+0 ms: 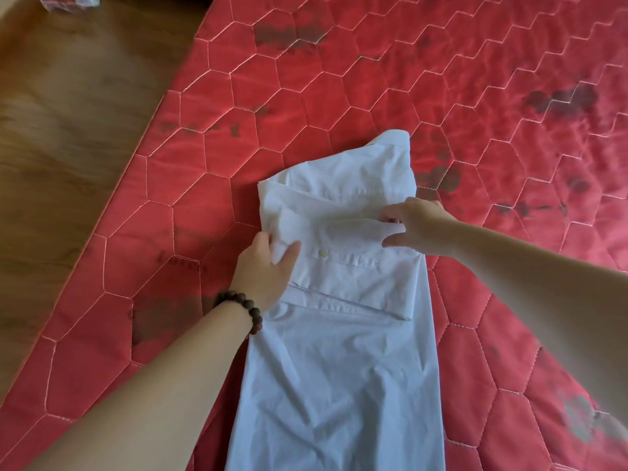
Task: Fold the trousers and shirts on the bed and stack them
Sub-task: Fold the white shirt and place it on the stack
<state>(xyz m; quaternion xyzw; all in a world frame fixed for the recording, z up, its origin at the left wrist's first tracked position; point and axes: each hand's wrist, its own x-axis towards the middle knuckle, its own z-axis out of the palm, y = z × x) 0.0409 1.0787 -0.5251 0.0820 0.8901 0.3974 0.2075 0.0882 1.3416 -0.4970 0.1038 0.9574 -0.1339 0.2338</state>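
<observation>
A white shirt [339, 368] lies lengthwise on the red quilted bed [339, 79], its sides folded in to make a long narrow strip. Its far end, with a button and a sleeve cuff showing, is doubled back over the middle. My left hand [265, 270], with a bead bracelet on the wrist, pinches the left edge of that folded-over part between thumb and fingers. My right hand [414, 226] pinches the right edge of the same layer. Both hands hold the cloth just above the shirt's body.
The bed's left edge runs diagonally beside a wooden floor [68, 147]. A small red-and-white object [68, 1] sits on the floor at the top left. Dark stains mark the red cover around the shirt.
</observation>
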